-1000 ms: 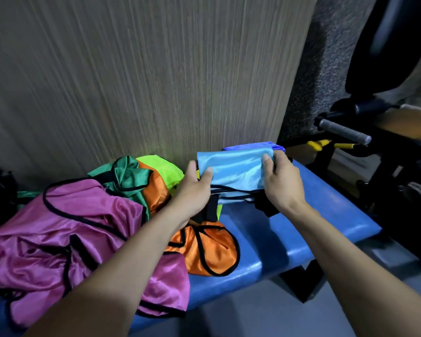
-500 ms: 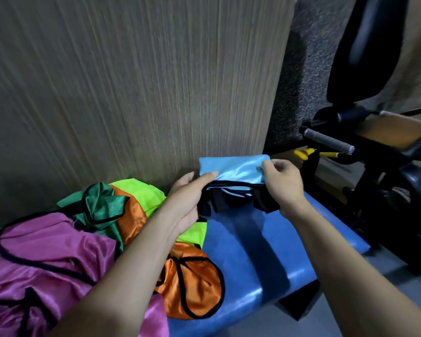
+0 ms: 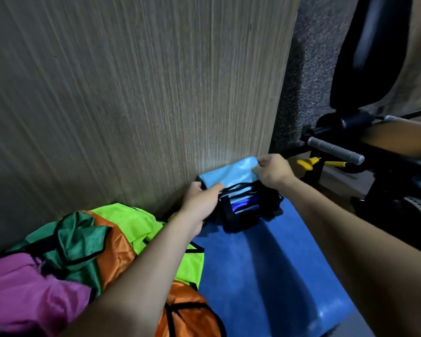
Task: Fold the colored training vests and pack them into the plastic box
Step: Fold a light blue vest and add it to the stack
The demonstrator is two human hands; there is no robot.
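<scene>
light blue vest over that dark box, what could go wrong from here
1. Both hands, left and right, pinch only the edges of the folded light blue vest; the slippery-looking fabric could unfold before it goes in.
2. The box already holds folded vests and looks fairly full, so this one may bunch up or ride over the rim.
3. The box sits on the blue bench; pressing down might nudge it.

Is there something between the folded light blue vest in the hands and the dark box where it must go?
Nothing visible blocks it. Both the left hand and the right hand pinch the light blue vest directly above the dark box, which already holds folded blue vests. The unfolded vests lie aside, to the left.
</scene>
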